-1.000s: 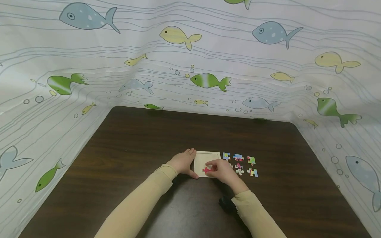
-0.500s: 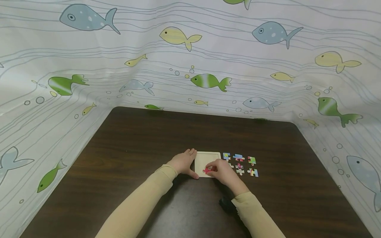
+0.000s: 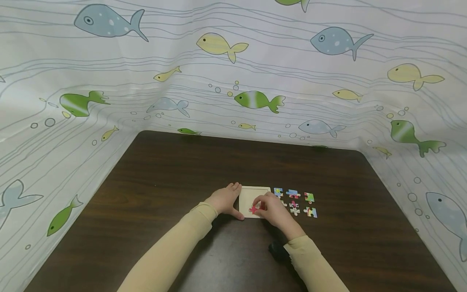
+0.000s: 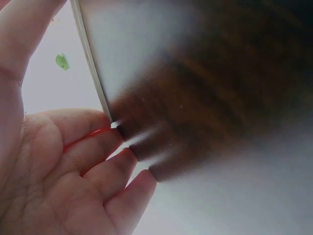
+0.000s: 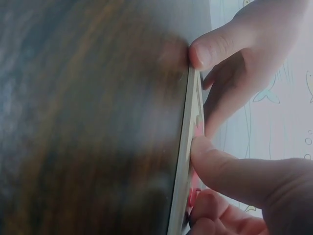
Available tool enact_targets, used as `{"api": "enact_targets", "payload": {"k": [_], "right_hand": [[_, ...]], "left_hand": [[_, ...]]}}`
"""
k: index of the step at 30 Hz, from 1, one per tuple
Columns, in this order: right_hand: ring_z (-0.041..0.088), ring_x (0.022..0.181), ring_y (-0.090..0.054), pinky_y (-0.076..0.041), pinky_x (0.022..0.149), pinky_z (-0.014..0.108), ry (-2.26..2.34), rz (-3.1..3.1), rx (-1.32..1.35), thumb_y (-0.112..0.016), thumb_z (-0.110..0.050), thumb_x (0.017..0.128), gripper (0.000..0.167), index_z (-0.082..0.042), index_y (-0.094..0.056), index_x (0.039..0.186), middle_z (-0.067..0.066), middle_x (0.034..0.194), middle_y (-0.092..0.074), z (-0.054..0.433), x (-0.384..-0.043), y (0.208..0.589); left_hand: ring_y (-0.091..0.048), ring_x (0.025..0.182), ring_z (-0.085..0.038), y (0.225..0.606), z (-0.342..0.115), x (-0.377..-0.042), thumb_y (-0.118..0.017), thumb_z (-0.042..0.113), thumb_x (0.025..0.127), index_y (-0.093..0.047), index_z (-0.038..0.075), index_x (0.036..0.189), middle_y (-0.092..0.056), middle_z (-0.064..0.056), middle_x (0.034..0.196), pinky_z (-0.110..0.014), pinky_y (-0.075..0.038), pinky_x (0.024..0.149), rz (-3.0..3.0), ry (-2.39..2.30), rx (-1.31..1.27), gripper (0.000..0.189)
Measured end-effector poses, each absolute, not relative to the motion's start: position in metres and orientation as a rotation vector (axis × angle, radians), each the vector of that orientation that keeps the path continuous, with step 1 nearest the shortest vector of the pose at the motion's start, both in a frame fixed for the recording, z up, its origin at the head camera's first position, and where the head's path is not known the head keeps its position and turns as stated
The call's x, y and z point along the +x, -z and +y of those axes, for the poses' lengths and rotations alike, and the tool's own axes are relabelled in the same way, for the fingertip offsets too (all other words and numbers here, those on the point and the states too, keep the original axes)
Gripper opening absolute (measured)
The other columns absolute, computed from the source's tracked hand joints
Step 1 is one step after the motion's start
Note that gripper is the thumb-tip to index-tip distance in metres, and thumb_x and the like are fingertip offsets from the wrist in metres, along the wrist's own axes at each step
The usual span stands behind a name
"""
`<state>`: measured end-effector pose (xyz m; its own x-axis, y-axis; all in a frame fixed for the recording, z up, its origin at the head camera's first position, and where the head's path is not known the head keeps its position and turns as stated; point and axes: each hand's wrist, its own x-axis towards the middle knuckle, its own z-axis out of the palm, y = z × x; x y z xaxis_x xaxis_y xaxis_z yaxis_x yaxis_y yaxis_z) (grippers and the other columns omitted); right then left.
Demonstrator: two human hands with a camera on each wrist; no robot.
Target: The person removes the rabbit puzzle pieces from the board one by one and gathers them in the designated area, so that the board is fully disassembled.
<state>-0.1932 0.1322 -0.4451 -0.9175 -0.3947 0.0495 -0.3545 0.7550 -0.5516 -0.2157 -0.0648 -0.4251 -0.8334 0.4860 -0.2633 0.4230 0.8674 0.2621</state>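
Note:
A pale square puzzle tray (image 3: 247, 196) with a raised rim lies on the dark table. My left hand (image 3: 223, 201) spans its left side, fingers straight near the far corner and thumb at the near corner. In the left wrist view, the fingertips (image 4: 105, 119) meet the tray's edge. Low in the tray, my right hand (image 3: 275, 210) pinches a red puzzle piece (image 3: 252, 210) between thumb and index finger. Red also shows beside the right thumb (image 5: 208, 156) in the right wrist view. The right fingers cover part of the piece and the tray's near right corner.
Several loose puzzle pieces lie right of the tray, among them a blue and red one (image 3: 293, 194), a green one (image 3: 309, 197) and a rainbow-striped one (image 3: 311, 211). A black object (image 3: 278, 251) sits at the right wrist. A fish-patterned sheet (image 3: 233, 73) surrounds the table (image 3: 219, 162).
The right fingers have shifted slightly around the red puzzle piece, the index finger bending more. The left hand stays at the tray's left side.

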Motion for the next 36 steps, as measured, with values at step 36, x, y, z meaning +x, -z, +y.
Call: {"api": "enact_targets", "payload": {"k": [36], "right_hand": [[0.011, 0.057, -0.046, -0.04, 0.055, 0.026, 1.027, 2.787, -0.567, -0.06, -0.003, 0.091, 0.014, -0.016, -0.056, 0.091, -0.002, 0.077, -0.059, 0.1315, -0.1939, 0.4491]], "left_hand": [[-0.024, 0.143, -0.029, 0.4252, -0.0662, -0.2153, -0.076, 0.056, 0.07, -0.027, -0.001, 0.148, -0.025, -0.016, 0.155, -0.038, -0.029, 0.113, 2.725, -0.298, 0.7, 0.108]]}}
